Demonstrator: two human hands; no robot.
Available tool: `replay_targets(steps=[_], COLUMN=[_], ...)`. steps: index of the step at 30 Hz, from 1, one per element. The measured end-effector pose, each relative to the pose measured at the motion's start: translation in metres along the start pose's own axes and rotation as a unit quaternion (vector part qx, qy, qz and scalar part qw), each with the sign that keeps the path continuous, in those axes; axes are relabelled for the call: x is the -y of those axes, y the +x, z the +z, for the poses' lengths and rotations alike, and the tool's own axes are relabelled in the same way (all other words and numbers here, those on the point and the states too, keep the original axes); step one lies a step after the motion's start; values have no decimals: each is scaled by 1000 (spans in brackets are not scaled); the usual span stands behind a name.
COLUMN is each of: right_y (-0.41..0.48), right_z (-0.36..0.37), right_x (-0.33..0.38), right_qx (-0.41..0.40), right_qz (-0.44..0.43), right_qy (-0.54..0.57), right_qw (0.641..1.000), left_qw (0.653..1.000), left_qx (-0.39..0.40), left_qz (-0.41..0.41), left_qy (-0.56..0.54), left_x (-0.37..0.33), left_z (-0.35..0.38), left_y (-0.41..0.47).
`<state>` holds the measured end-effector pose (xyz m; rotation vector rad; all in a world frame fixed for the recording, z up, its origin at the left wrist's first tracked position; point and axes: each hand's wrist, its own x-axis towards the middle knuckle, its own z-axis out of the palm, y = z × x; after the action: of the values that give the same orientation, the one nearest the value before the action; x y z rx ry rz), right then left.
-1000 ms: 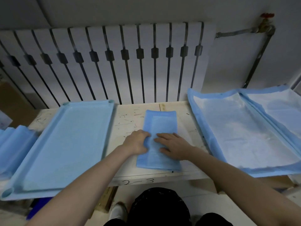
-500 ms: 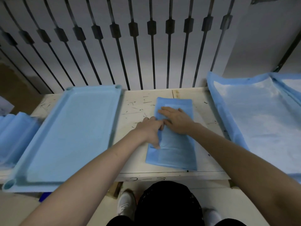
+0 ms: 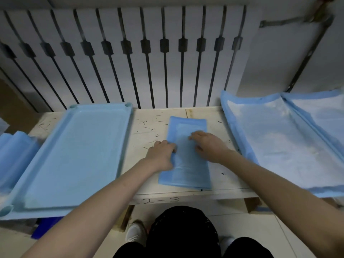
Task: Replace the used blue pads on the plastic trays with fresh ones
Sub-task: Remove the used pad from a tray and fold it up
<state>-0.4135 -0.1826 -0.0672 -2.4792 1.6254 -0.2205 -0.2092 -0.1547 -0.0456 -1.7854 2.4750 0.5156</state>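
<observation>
Left hand (image 3: 161, 152) shifted, gripping folded pad (image 3: 188, 170); right hand (image 3: 208, 146) pressing; tray (image 3: 78, 155) beside.

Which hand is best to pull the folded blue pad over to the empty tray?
Probably the left hand: it grips the left edge of the folded pad, nearest the empty tray. The right hand just rests flat on top.

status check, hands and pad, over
Left hand grips folded blue pad edge. Right hand flat on it. Bare blue plastic tray alongside, nothing between.

Scribbled wooden table (image 3: 149, 125) before slatted white panel (image 3: 153, 25).
</observation>
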Motion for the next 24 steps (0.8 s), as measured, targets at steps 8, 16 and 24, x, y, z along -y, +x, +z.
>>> replay_targets(steps=[8, 16, 24], right_y=[-85, -122, -121], right_z=[13, 2, 9], right_x=[15, 20, 21], right_qx=[-16, -14, -61], right_qz=[-75, -99, -160], right_qy=[60, -13, -68], right_qw=[995, 995, 983], left_qw=[997, 1000, 999], left_qx=[-25, 12, 34], left_qz=[21, 6, -6], left_qy=[-65, -18, 21], left_x=[-4, -3, -14], left_z=[21, 19, 13], left_y=[-46, -68, -69])
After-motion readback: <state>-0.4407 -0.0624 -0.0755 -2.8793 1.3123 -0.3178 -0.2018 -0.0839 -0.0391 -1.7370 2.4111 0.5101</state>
